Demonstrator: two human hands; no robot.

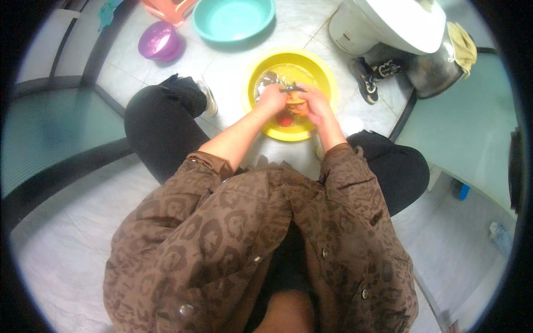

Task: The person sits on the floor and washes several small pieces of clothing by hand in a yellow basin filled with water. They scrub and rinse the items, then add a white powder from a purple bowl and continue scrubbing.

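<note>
A yellow plastic basin (pixel 330 93) stands on the floor between my feet with water in it. My left hand (pixel 272 99) and my right hand (pixel 313 100) are over the basin, close together. Between them they hold a small dark strip-like item (pixel 293 89); its exact kind is unclear. Just below it an orange item (pixel 295 100) shows between the hands, partly covered by my right fingers. Lower in the basin lies a red item (pixel 285 120). Dark and shiny shapes sit in the water beyond my left hand, too blurred to name.
Beyond the yellow basin are a turquoise basin (pixel 233 21), a purple bowl (pixel 156 41) and an orange plastic stool (pixel 168 10). At right stand a white toilet (pixel 354 31), a pair of black shoes (pixel 366 81) and a metal pot (pixel 431 77) with a cloth (pixel 462 50) on it.
</note>
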